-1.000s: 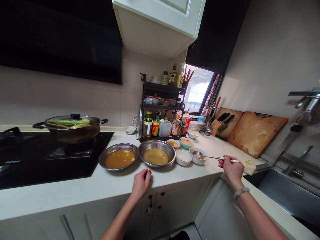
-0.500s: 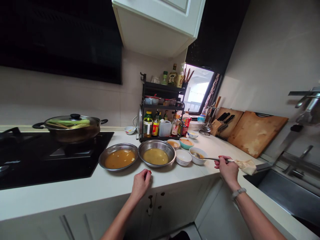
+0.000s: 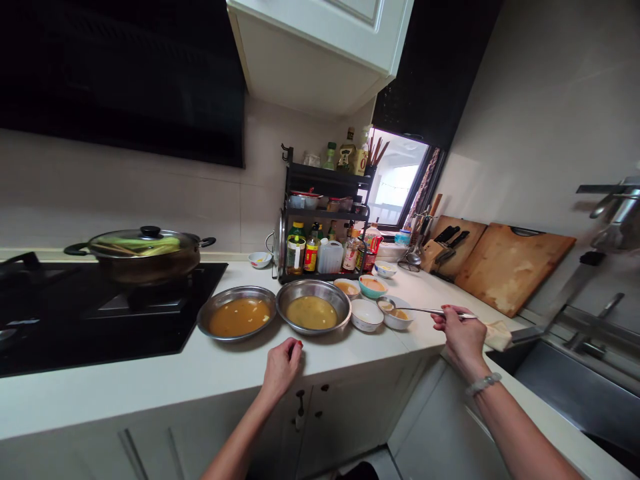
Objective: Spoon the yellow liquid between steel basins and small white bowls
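Observation:
My right hand (image 3: 461,331) is closed round the long handle of a metal ladle (image 3: 420,309). The ladle's round end hangs over the left rim of a white bowl (image 3: 400,323) that has yellowish-brown liquid in it. Just left of it stands a white bowl (image 3: 367,315) with no food visible inside. My left hand (image 3: 283,363) is a loose fist at the counter's front edge, with nothing seen in it. Beyond it are a steel basin (image 3: 345,319) of yellowish broth and another steel basin (image 3: 206,324) of browner broth with pale bits.
A lidded pan (image 3: 145,267) sits on the black stove (image 3: 150,337) to the left. Behind the basins, a black rack (image 3: 325,215) holds bottles and jars. Cutting boards (image 3: 517,267) and a knife block (image 3: 434,256) lean right; a sink (image 3: 570,387) lies nearer.
The ladle has risen out of the liquid to the bowl's left rim. My right hand has shifted slightly right and up. My left hand stays put.

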The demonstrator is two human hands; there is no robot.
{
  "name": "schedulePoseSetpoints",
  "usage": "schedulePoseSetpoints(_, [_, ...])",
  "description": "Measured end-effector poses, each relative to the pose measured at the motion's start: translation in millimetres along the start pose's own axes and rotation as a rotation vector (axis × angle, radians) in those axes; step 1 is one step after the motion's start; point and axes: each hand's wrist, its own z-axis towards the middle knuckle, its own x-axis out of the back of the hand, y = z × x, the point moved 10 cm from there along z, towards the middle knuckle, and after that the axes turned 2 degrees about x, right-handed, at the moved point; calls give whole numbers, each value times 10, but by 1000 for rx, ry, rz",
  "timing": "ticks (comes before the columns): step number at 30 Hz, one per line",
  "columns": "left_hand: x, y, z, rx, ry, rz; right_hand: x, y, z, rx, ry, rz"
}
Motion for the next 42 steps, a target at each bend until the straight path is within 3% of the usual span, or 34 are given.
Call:
schedulePoseSetpoints(11, [-17, -18, 3, 8, -3, -10, -803, -58, -520, -36, -229, 28])
schedulePoseSetpoints(15, [-21, -16, 4, 0, 1, -13, -1080, -186, -811, 87, -423, -22])
schedulePoseSetpoints(18, [-18, -14, 1, -5, 3, -7, -1166, -346, -1022, 251, -559, -54])
schedulePoseSetpoints(21, [-22, -14, -2, -8, -2, -8, -1111, -460, -1103, 368, -603, -80])
schedulePoseSetpoints(23, [-24, -19, -3, -7, -3, -6, -1001, -501, -1037, 400, -562, -100])
schedulePoseSetpoints(28, [-14, -14, 0, -17, 11, 10, -507, -441, -571, 364, -276, -219])
schedulePoseSetpoints(33, [-7, -5, 0, -14, 10, 18, -104, -190, -193, 276, -139, -393])
schedulePoseSetpoints(37, [-2, 0, -1, -7, 8, 14, -10, -48, -119, 256, -141, -533])
schedulePoseSetpoints(42, [0, 5, -1, -7, 2, 13, -3, 61, -133, 204, -164, -513])
